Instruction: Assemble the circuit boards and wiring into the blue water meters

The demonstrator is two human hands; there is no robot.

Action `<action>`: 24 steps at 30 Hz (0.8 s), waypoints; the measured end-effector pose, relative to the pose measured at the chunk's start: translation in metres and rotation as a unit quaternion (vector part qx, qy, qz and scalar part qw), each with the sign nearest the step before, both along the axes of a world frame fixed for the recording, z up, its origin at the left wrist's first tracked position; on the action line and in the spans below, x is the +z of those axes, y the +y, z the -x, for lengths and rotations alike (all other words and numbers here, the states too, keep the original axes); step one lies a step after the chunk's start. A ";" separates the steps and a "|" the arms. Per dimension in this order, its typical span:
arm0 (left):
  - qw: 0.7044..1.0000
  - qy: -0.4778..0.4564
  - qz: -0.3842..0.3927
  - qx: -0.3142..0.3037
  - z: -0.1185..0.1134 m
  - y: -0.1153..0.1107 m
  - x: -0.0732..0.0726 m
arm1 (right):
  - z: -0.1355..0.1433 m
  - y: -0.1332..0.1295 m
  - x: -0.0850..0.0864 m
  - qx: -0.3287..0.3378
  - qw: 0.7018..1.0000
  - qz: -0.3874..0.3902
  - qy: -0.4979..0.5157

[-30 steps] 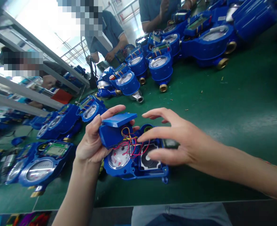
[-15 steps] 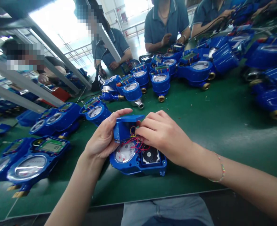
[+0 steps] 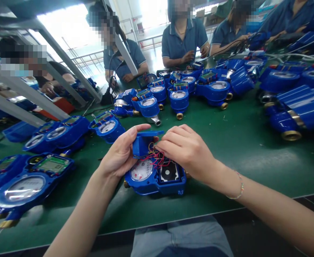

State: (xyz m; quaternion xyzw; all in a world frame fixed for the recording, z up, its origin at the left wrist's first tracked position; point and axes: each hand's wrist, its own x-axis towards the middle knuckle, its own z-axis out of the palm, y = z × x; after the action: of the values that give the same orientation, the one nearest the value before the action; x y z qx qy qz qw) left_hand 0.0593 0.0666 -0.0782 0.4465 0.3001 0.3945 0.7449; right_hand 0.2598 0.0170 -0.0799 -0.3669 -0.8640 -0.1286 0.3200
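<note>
The meter [image 3: 157, 182] lies near the front edge of the table [image 3: 114, 214]. The left hand [image 3: 121, 153] grips its cover [image 3: 140, 147]; the right hand [image 3: 187, 151] bunches at the wires [image 3: 160, 163], its hold hidden. Tugging the cover could strain the wires.

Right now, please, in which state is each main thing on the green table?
Nearest meter: open, inner parts exposed.
Blue cover: held tilted up over the meter by the left hand.
Red wires: slack, tangled.
Right hand: fingers bunched at the wires; grip hidden.
Display at left: uncovered; on or off unclear.
Strapped meter at right: lying on its side.
</note>
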 end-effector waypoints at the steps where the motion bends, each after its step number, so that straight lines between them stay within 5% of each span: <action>1: 1.000 0.005 -0.001 0.000 0.001 -0.001 0.000 | -0.004 0.000 -0.002 -0.008 1.000 0.015 0.026; 5: 1.000 0.017 -0.010 -0.003 0.006 -0.007 -0.001 | -0.025 0.005 -0.017 -0.059 0.986 0.087 0.132; 10: 1.000 0.016 -0.019 -0.003 0.010 -0.012 -0.002 | -0.038 0.029 -0.041 -0.132 0.969 0.164 0.127; 24: 0.997 0.041 -0.057 0.040 0.015 -0.016 -0.008 | -0.031 0.022 -0.054 0.044 0.929 0.242 0.276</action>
State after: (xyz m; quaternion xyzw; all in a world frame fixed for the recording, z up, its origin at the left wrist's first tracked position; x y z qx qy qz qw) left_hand 0.0445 0.0504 -0.0862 0.4915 0.3255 0.4220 0.6888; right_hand 0.2912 0.0385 -0.1336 -0.4158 -0.7616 0.2053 0.4526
